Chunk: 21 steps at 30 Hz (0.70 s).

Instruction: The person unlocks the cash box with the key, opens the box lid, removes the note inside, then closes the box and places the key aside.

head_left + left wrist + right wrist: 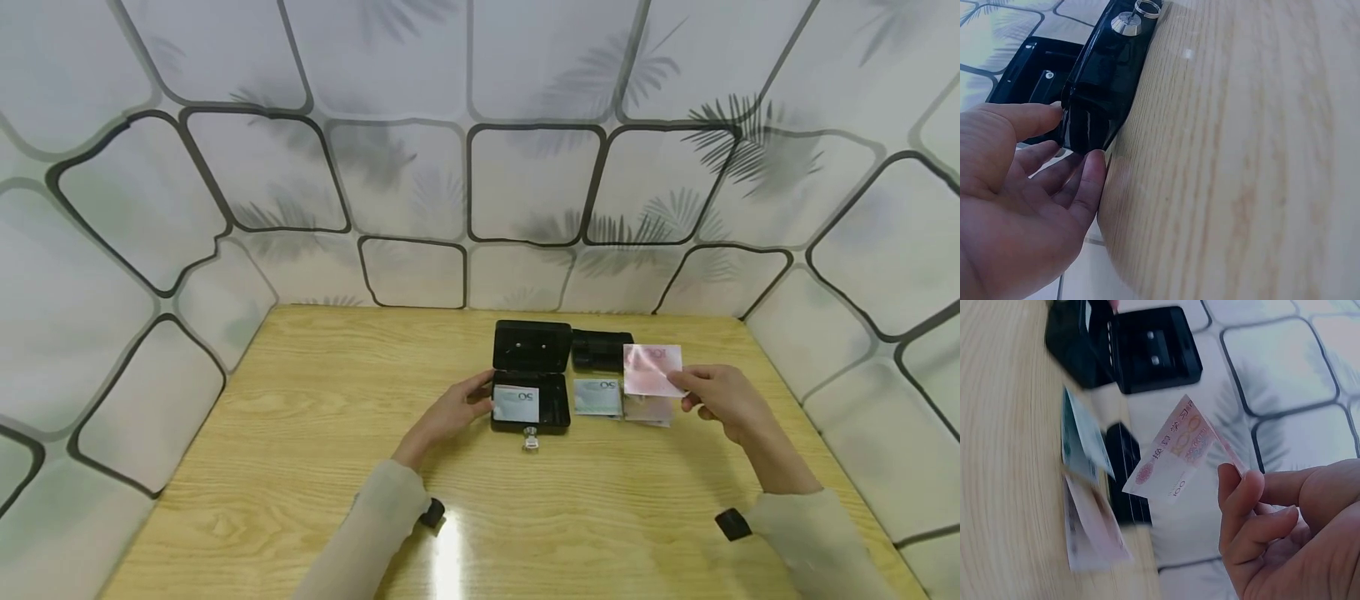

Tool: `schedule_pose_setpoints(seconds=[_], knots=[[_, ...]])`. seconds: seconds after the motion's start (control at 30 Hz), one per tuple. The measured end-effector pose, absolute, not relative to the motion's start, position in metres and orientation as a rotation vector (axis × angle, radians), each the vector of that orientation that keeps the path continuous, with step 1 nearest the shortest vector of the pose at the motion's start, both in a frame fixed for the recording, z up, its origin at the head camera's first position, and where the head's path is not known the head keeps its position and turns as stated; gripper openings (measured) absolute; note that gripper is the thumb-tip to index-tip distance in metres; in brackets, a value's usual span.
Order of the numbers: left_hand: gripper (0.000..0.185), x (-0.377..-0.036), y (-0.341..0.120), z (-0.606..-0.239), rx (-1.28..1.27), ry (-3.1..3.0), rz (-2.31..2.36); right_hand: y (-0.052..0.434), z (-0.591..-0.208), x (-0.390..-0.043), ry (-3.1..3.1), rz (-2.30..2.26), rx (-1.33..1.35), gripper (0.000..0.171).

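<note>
My left hand (448, 410) holds the left side of an open black cash box (555, 428), thumb at the rim and fingers against the lower edge in the left wrist view. The lid (532, 347) stands raised at the back. Inside, on the left, lies a greenish 50 banknote (516, 404). A key with a ring (1127, 24) sticks out of the front. To the right, my right hand (726, 402) pinches a folded pink 100 banknote (1172, 450) by its edge, above the table. Below it rests another pinkish banknote (651, 411), partly covered in the head view.
A folded greenish 50 banknote (597, 397) lies right of the cash box, beside the pinkish one. Behind them sits a black tray-like object (592, 343). The wooden table (337, 392) meets patterned wall covering (412, 183) at the back and sides.
</note>
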<state>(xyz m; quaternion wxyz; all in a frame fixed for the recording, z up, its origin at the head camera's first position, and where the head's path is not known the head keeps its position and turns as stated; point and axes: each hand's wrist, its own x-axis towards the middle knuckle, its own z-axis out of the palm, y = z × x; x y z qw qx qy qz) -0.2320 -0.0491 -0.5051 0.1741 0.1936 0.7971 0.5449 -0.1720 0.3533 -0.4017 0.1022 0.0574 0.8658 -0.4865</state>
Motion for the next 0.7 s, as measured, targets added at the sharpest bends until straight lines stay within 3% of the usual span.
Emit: schedule_pose_setpoints(seconds=[0.4,0.7], knots=[[0.059,-0.234,-0.048,-0.504,0.529,2.262,1.551,0.419,-0.407,-0.170,2.560,-1.386,0.232,0.040],[0.059,-0.233,-0.049,-0.505,0.526,2.253,1.553,0.443,-0.418,-0.163,2.558,-1.250,0.285,0.059]])
